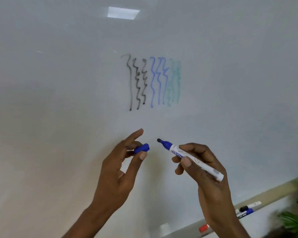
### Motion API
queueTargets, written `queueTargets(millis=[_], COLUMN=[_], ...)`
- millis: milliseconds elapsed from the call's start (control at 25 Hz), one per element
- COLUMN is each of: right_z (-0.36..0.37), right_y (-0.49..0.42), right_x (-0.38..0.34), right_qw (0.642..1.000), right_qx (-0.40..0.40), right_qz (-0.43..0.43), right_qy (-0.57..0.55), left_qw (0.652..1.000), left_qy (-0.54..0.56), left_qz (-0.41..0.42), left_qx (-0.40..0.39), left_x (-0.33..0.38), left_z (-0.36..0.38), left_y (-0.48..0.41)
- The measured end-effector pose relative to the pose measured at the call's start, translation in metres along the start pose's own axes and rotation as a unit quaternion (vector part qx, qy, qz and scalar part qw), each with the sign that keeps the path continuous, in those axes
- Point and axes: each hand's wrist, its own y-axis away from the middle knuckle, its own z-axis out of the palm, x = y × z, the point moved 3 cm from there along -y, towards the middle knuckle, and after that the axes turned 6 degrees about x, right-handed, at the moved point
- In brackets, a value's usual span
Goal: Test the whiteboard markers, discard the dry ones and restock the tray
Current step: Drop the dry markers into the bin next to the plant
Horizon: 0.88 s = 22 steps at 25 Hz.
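Holding an uncapped blue whiteboard marker (191, 158) in front of the glossy white whiteboard (58, 83), the right hand (206, 170) has its thumb and fingers closed around the middle of the white barrel. That barrel carries blue printed lettering, too blurred to read, and a blue collar that narrows to a dark, rounded felt tip pointing up and left, clear of the board surface. The plain white butt end sticks out below the hand to the right. The left hand (117, 170) pinches the matching blue plastic cap (141, 148) between thumb and fingers, with the forefinger stretched out above it; cap and tip are near each other but apart. Above the hands the board bears a row of wavy vertical test lines (151, 81): three black on the left, three blue in the middle, and faint, pale teal ones on the right. Along the board's lower right edge runs a grey metal tray (186, 228) holding several more markers (248, 207), among them a red-capped one (204, 227). Green plant leaves (296, 219) show at the far right.
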Motion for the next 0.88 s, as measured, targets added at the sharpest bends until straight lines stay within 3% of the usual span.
queueTargets(millis=[120,280,560,720,880], right_z=[0.0,-0.004,-0.022,-0.028,-0.028], right_y=[0.005,0.008,0.004,0.002,0.01], right_x=[0.0,0.002,-0.004,-0.006,-0.012], right_qw=[1.0,0.998,0.975,0.945,0.912], right_qx=[-0.019,-0.034,-0.163,-0.188,-0.174], right_qz=[0.013,0.04,0.097,0.047,-0.067], right_qy=[0.015,0.033,0.12,0.262,0.366], left_qw=[0.996,0.993,0.983,0.96,0.951], left_qy=[0.059,0.068,0.05,0.097,0.126], left_qz=[-0.067,-0.091,-0.102,-0.17,-0.191], left_qx=[0.014,0.002,-0.146,-0.201,-0.206], left_x=[0.0,0.0,-0.011,-0.015,-0.015], left_z=[0.003,0.001,0.0,0.004,0.01], left_y=[0.01,0.014,0.018,0.021,0.025])
